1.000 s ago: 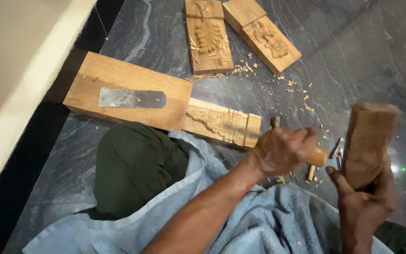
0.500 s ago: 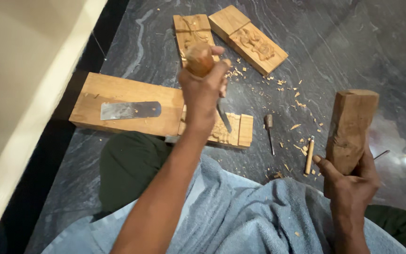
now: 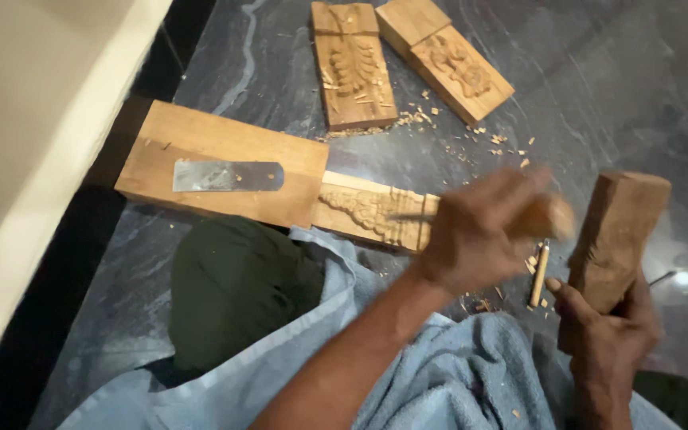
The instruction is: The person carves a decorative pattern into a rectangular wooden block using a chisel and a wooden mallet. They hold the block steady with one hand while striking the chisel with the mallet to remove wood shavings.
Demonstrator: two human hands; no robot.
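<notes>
Hands over a dark marble floor [image 3: 599, 95], seen from the head camera. Landmark: carved wooden strip [image 3: 376, 211], lying flat on the floor mid-frame. Left hand [image 3: 483, 231] sits just right of the strip's right end, motion-blurred, fingers curled together round a chisel [image 3: 547, 216] with a rounded wooden handle; the thin metal shank pokes out leftward over the strip's carving. Whether the tip touches the strip I cannot tell, too blurred. Right hand [image 3: 611, 326] is well right of the strip and lower, fingers clamped on the bottom of a blocky wooden mallet [image 3: 616, 239], held upright with a slight tilt, clear of the floor.

Between the two hands, right of the strip, a small chisel with a pale handle [image 3: 538, 275] lies on the floor. Butted against the strip's left end: a thick plain wooden block [image 3: 232, 135] with a flat metal blade [image 3: 227, 176] resting on top. Above the strip, two more carved panels, a tall one [image 3: 352, 64] and an angled one [image 3: 443, 56] just beside it, corners near each other. Wood chips [image 3: 471, 127] are scattered between those panels and the strip. Below the strip, light-blue cloth [image 3: 455, 382] across the lap and a dark green garment [image 3: 236, 287] on the left.
</notes>
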